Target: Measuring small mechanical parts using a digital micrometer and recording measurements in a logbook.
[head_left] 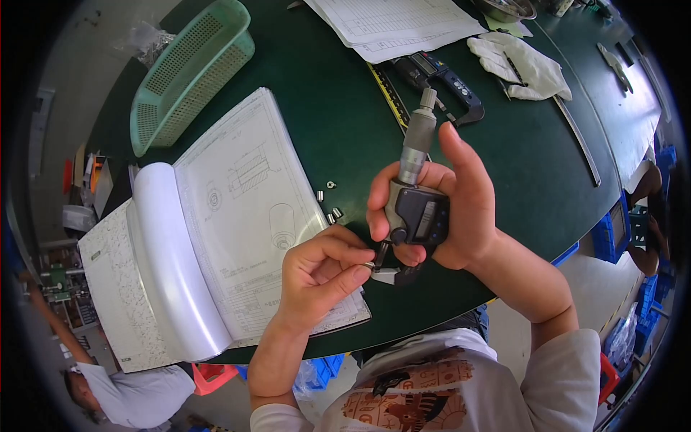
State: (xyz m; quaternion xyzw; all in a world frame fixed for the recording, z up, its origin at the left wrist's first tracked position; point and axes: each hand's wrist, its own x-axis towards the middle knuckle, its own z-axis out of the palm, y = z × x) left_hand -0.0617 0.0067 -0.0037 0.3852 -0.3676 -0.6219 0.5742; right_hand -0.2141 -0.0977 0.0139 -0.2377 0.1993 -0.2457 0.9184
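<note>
Right hand point(450, 209) grips the digital micrometer point(416, 205) upright; left hand point(320, 273) fingers pinch a small metal part point(368, 266) at its anvil, over the green worktop point(324, 108).

micrometer point(415, 194): satin metal thimble, matt grey plastic body; binder point(216, 237) pages glossy, probably plastic-sleeved paper; table point(338, 129) matt green

An open binder point(216, 216) is laid on the desk point(324, 108), left of small parts point(330, 203); a basket point(191, 72) is set behind it.
</note>
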